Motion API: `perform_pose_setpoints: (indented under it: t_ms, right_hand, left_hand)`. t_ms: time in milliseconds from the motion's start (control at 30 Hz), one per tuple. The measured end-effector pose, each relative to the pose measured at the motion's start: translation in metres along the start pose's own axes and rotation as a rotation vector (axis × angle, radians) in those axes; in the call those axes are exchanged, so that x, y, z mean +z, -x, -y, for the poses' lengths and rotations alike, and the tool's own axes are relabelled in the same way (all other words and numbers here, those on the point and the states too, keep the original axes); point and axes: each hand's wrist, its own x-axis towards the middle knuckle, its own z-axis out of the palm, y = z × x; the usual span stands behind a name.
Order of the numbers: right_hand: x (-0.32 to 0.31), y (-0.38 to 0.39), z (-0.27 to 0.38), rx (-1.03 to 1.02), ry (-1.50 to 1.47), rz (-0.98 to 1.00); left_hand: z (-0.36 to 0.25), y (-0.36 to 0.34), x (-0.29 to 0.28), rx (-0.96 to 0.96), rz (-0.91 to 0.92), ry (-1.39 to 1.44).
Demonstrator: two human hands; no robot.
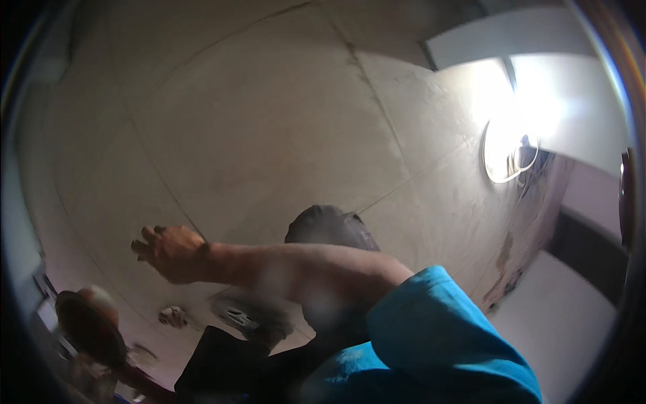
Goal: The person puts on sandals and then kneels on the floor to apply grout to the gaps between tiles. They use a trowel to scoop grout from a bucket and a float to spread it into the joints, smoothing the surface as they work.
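My right arm comes out of a bright blue short sleeve and stretches across to the left. At its end my right hand [169,254] hangs over the tiled floor [269,141], fingers apart and slightly bent, with nothing visible in it. Below that forearm shows a foot in a dark sandal with pale straps [241,318]. A dark-clothed knee [330,225] rises behind the arm. At the lower left is a dark, rounded shape [91,330] with a narrow, handle-like part; its kind is too shadowed to tell. I cannot make out my left hand there.
A glaring lamp [531,111] with a looped white cable [494,176] lights the upper right. Pale panels [558,330] border the right side. A small crumpled whitish thing [173,316] lies on the floor near the sandal. Blurred objects crowd the lower left corner.
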Motion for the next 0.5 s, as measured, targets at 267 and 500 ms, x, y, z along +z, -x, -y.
perform_pose_setpoints:
  t_ms: [267,500]
  right_hand:
    - [-0.112,0.011,-0.045,0.104,-0.2,-0.561]
    - [-0.178,0.079,-0.078,0.308,-0.142,-0.564]
  left_hand:
    - [-0.23,-0.124,0.088,0.55,0.373,0.17]
    - [-0.395,-0.044,0.258,-0.02,0.466,0.69]
